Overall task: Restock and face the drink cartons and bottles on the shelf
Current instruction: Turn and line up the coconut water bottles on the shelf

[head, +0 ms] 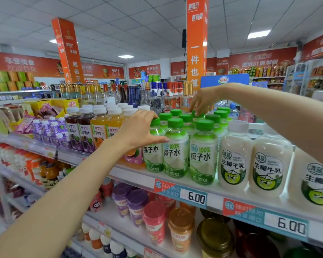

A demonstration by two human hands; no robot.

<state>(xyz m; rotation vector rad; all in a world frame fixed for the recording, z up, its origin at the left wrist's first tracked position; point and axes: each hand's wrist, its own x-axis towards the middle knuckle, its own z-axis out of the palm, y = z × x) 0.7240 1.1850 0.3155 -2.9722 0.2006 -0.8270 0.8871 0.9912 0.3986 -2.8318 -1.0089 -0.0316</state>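
Left fingers (147, 114) round front bottle (153, 157), right fingers (196, 106) gripping cap (199, 115)

I see an orange pillar (197, 43) with white lettering. A black speaker (184, 38) sits on its left side, a blue sign (225, 80) just right of it, a ceiling light (259, 33) higher right.

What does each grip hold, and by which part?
The left grip holds the front bottle by its green cap and shoulder. The right grip pinches the cap of a back bottle.
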